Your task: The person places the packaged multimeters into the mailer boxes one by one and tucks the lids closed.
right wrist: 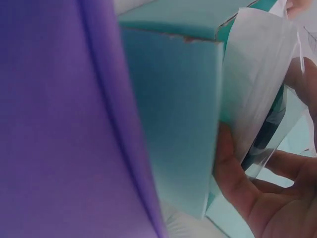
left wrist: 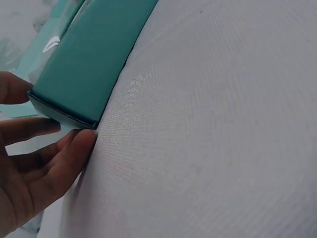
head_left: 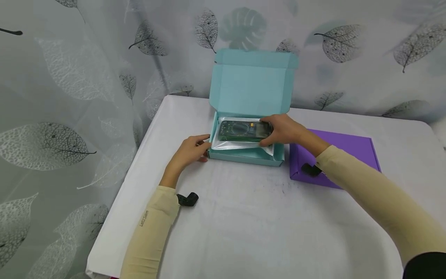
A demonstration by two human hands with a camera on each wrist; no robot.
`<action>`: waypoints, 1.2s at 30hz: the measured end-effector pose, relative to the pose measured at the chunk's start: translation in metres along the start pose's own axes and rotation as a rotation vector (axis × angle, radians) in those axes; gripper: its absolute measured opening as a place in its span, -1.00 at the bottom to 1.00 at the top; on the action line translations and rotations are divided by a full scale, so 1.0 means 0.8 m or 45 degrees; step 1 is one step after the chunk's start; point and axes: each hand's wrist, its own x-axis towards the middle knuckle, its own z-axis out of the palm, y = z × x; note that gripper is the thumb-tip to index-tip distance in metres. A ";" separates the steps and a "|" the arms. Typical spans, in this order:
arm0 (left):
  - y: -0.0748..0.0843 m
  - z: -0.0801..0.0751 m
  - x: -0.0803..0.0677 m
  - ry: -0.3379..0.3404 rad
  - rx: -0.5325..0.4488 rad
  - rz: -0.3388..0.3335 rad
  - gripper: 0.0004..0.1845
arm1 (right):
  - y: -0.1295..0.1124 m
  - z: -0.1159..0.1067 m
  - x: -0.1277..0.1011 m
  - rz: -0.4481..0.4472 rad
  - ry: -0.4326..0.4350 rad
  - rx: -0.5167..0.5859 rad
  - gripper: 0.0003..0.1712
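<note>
A multimeter (head_left: 237, 130) in a clear plastic bag (head_left: 226, 145) lies tilted over the open teal box (head_left: 245, 157), its dial facing up. My right hand (head_left: 283, 130) grips the multimeter's right end through the bag, thumb on the near side and fingers on the far side. In the right wrist view, the fingers (right wrist: 233, 173) curl around the bagged edge beside the box wall. My left hand (head_left: 191, 151) rests against the box's left end. Its fingertips touch the near corner in the left wrist view, with fingers (left wrist: 29, 130) spread along the short side.
The box's raised lid (head_left: 252, 87) stands upright behind it. A closed purple box (head_left: 348, 151) lies to the right, partly under my right forearm. Everything sits on a white-covered table (head_left: 244, 224), before a leaf-patterned curtain (head_left: 174, 38).
</note>
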 end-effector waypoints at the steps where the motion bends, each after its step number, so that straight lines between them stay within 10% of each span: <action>1: 0.000 0.000 0.000 0.000 -0.001 0.001 -0.42 | 0.001 0.001 0.001 0.000 0.000 0.008 -0.05; 16: 0.000 0.003 -0.001 0.009 0.033 0.031 -0.42 | -0.008 0.014 0.011 0.132 -0.141 -0.051 0.18; 26: 0.002 0.004 0.001 0.013 0.067 0.029 -0.41 | -0.016 -0.010 -0.010 0.108 -0.103 -0.053 -0.05; 36: 0.005 0.000 -0.001 0.086 0.288 0.109 -0.42 | 0.000 -0.066 -0.033 0.213 0.183 0.044 -0.46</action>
